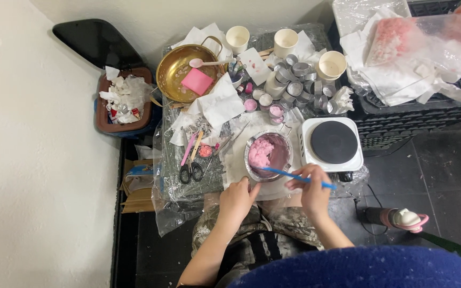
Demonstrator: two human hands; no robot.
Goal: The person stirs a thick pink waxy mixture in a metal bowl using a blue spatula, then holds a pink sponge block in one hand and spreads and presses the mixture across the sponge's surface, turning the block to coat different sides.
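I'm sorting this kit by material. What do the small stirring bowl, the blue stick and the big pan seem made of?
The small bowl looks like thin, dull silver metal with a grey sheen. The blue stick in the right hand seems plastic: uniform bright colour. The big pan looks like polished brass, golden and reflective.

A small metal bowl of pink paste sits upright, a blue stick dipped in.

three paper cups, one gold bowl, one steel bowl, one hotplate, one scissors, two hands.
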